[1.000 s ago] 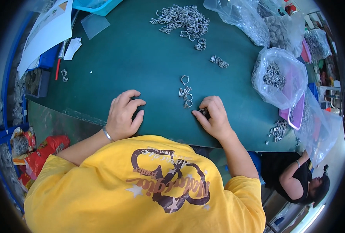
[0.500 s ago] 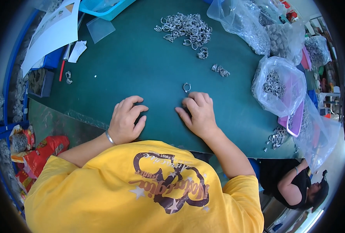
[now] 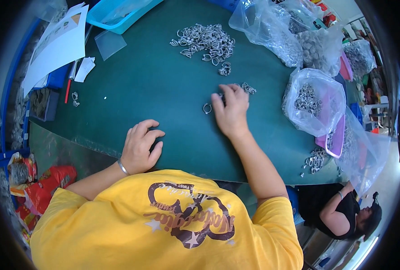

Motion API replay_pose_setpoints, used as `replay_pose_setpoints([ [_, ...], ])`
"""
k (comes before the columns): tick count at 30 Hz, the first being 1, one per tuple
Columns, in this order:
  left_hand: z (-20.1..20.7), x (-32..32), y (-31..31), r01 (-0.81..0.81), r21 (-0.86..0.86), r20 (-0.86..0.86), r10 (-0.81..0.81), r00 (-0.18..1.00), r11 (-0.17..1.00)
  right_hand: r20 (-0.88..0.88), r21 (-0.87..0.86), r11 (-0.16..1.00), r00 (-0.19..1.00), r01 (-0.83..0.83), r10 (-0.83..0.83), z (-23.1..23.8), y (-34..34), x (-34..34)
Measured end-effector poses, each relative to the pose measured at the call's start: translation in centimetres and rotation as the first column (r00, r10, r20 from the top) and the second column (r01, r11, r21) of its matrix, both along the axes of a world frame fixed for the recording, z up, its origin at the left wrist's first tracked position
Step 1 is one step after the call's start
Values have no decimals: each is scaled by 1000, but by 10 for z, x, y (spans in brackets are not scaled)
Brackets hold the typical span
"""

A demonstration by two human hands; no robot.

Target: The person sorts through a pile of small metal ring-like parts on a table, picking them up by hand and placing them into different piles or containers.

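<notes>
Right hand (image 3: 231, 108) has been moved farther out from near table edge than half second ago; now held beside small ring cluster (image 3: 249, 89). Thumb and fingers curled, slightly parted; whether anything is pinched cannot be told. Single ring (image 3: 207, 108), earlier seen ahead of fingertips, now passed by, just left of thumb. Left hand (image 3: 139, 148) kept low near edge, fingers bent and spread. Green tabletop (image 3: 164, 90) bounded at right by plastic bag (image 3: 306, 127); wide room left between left hand and large ring pile (image 3: 204, 42).
</notes>
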State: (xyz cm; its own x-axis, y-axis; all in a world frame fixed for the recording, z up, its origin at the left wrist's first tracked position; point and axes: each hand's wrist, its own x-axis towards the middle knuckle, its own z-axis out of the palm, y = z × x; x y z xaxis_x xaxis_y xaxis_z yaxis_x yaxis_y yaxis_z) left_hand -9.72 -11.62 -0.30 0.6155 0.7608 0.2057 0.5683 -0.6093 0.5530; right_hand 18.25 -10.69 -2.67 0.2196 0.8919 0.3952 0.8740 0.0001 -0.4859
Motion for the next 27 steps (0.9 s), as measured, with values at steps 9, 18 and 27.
replay_pose_setpoints([
  [9, -3, -2, -1, 4, 11, -8, -4, 1000, 1000, 241, 50, 997, 968, 56, -66, 17, -12, -22],
  [18, -3, -3, 0, -2, -2, -10, 2, 1000, 1000, 75, -56, 998, 997, 30, -26, 13, -22, 1],
  [27, -1, -4, -1, -1, -21, -16, 1, 1000, 1000, 77, -34, 994, 992, -102, 104, 5, -10, 8],
])
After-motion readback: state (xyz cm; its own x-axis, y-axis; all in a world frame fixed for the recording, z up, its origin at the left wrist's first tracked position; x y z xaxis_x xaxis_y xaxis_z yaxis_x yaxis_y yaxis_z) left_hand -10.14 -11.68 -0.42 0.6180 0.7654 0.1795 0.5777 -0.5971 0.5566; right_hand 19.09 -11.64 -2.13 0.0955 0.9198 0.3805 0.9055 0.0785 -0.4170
